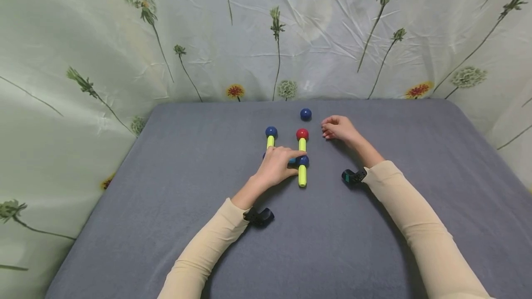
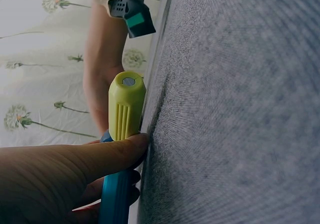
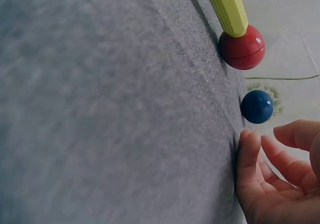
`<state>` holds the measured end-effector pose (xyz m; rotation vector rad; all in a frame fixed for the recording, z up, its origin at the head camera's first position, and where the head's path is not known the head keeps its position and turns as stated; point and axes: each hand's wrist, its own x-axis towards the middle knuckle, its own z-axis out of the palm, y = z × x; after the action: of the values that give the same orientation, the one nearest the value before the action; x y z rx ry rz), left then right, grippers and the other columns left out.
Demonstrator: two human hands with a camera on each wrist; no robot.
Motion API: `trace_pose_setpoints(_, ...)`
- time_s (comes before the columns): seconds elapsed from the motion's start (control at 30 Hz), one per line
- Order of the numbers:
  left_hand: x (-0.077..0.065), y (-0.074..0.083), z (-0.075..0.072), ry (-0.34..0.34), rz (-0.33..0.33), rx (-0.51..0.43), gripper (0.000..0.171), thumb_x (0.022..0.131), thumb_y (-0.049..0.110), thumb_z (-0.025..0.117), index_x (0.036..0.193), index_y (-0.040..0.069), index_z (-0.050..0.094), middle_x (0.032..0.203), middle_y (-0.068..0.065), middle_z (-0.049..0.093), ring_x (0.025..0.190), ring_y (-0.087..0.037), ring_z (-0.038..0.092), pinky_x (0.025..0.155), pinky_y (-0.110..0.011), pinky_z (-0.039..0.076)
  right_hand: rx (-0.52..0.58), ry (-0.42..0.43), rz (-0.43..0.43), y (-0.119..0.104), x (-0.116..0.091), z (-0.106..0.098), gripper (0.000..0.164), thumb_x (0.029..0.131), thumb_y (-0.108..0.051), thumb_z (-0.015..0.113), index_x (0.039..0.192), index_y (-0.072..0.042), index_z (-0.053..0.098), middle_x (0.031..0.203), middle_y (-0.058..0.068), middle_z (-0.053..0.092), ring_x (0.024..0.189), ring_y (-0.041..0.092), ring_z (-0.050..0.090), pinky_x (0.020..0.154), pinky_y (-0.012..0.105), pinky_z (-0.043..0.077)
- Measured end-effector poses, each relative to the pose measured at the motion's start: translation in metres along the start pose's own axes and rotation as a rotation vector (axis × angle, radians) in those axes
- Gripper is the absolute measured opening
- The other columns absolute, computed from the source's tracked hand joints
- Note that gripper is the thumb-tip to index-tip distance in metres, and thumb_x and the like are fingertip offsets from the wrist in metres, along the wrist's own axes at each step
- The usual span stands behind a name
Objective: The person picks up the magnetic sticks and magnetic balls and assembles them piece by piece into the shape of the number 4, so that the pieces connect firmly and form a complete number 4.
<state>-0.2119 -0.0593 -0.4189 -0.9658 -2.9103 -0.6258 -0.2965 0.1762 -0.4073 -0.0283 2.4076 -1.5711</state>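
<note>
My left hand (image 1: 276, 166) pinches a joined figure of magnetic rods and balls around a blue ball (image 1: 304, 161), thumb on the near side and index finger on the far side. From that ball a yellow rod (image 1: 302, 176) points toward me, and another yellow rod (image 1: 302, 144) runs away to a red ball (image 1: 302, 134). A light blue rod (image 2: 115, 196) passes under the left hand, which partly hides the figure's left side. There, a yellow rod (image 1: 270, 141) ends in a blue ball (image 1: 271, 131). My right hand (image 1: 340, 129) hovers low with loosely bent fingers, holding nothing, near a loose blue ball (image 1: 305, 114).
A grey cloth-covered table (image 1: 166, 174) lies under everything. Its far edge meets a pale curtain (image 1: 199, 36) printed with dandelions. Both wrists wear black camera bands, the left band (image 1: 259, 217) and the right band (image 1: 353, 177), close over the cloth.
</note>
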Motion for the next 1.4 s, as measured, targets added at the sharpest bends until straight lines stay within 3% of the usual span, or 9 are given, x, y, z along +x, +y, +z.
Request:
trace_pose_setpoints(0.43, 0.003, 0.003, 0.000, 0.002, 0.011, 0.026, 0.051, 0.087, 0.025, 0.085, 0.136, 0.022, 0.071, 0.115, -0.004, 0.079, 0.106, -0.023, 0.072, 0.087, -0.043, 0.047, -0.069, 0.096, -0.019, -0.005, 0.013, 0.005, 0.039, 0.107, -0.008, 0.049, 0.140, 0.015, 0.048, 0.123, 0.027, 0.059, 0.070, -0.006, 0.056, 0.068, 0.009, 0.050)
trace_pose_setpoints(0.9, 0.005, 0.003, -0.002, 0.008, 0.022, 0.024, 0.050, 0.088, 0.024, 0.085, 0.136, 0.022, 0.071, 0.113, -0.004, 0.079, 0.103, -0.023, 0.071, 0.084, -0.041, 0.046, -0.171, 0.156, 0.002, -0.020, 0.032, 0.012, 0.052, 0.108, -0.026, 0.055, 0.148, 0.005, 0.046, 0.138, 0.029, 0.062, 0.080, 0.005, 0.062, 0.069, 0.014, 0.050)
trace_pose_setpoints(0.97, 0.005, 0.003, -0.003, 0.008, 0.026, 0.023, 0.050, 0.088, 0.024, 0.085, 0.135, 0.022, 0.071, 0.113, -0.005, 0.079, 0.103, -0.023, 0.071, 0.084, -0.041, 0.046, -0.197, 0.165, -0.004, -0.022, 0.034, 0.014, 0.052, 0.107, -0.026, 0.056, 0.148, 0.005, 0.047, 0.137, 0.030, 0.063, 0.088, 0.018, 0.069, 0.074, 0.019, 0.054)
trace_pose_setpoints(1.03, 0.005, 0.004, -0.003, 0.007, 0.024, 0.020, 0.050, 0.088, 0.024, 0.085, 0.136, 0.022, 0.071, 0.112, -0.005, 0.079, 0.103, -0.023, 0.071, 0.085, -0.042, 0.046, -0.232, 0.183, -0.015, -0.023, 0.035, 0.017, 0.051, 0.107, -0.026, 0.057, 0.147, 0.005, 0.048, 0.132, 0.030, 0.066, 0.086, 0.020, 0.069, 0.074, 0.022, 0.054)
trace_pose_setpoints(1.23, 0.003, 0.002, -0.003, 0.009, 0.011, 0.017, 0.050, 0.088, 0.023, 0.085, 0.136, 0.022, 0.071, 0.115, -0.005, 0.079, 0.104, -0.023, 0.071, 0.085, -0.042, 0.047, -0.321, 0.258, -0.045, -0.024, 0.039, 0.032, 0.050, 0.106, -0.029, 0.060, 0.143, 0.004, 0.053, 0.105, 0.024, 0.070, 0.060, 0.007, 0.053, 0.066, 0.025, 0.044)
trace_pose_setpoints(1.3, 0.002, 0.000, -0.002, 0.015, 0.017, 0.023, 0.050, 0.087, 0.023, 0.086, 0.135, 0.022, 0.072, 0.114, -0.005, 0.079, 0.103, -0.023, 0.072, 0.084, -0.042, 0.048, -0.355, 0.273, -0.033, -0.025, 0.040, 0.036, 0.051, 0.106, -0.031, 0.059, 0.143, 0.002, 0.053, 0.113, 0.026, 0.070, 0.066, 0.016, 0.058, 0.071, 0.031, 0.047)
trace_pose_setpoints(1.4, 0.001, 0.000, -0.001, 0.018, 0.028, 0.033, 0.051, 0.086, 0.023, 0.087, 0.135, 0.022, 0.072, 0.112, -0.004, 0.079, 0.101, -0.023, 0.072, 0.081, -0.041, 0.048, -0.398, 0.277, 0.000, -0.026, 0.041, 0.041, 0.052, 0.106, -0.033, 0.058, 0.146, 0.000, 0.052, 0.135, 0.028, 0.064, 0.096, 0.033, 0.066, 0.090, 0.043, 0.051)
